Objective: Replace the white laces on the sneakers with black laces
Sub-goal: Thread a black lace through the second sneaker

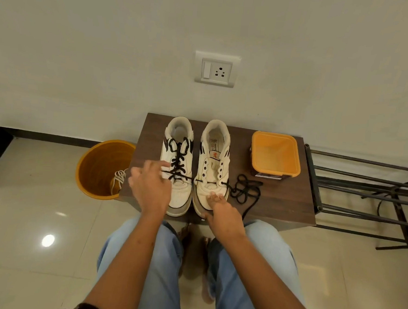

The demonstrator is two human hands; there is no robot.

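The small dark wooden counter [279,203] carries two white leather sneakers [176,167] side by side, toes at its near edge, with bare wood to their right around a loose black lace [244,189] and an orange plastic tub [275,153]. The left hand [150,184] hangs loosely curled beside the black-laced left sneaker, holding nothing I can see. The right hand [220,211] rests its straight fingers on the toe of the right sneaker [213,164], through whose lowest eyelets the lace runs.

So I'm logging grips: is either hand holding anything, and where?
Nothing is clearly held. The right hand rests on the right sneaker at its toe; the left hand hovers, fingers spread, by the left sneaker.
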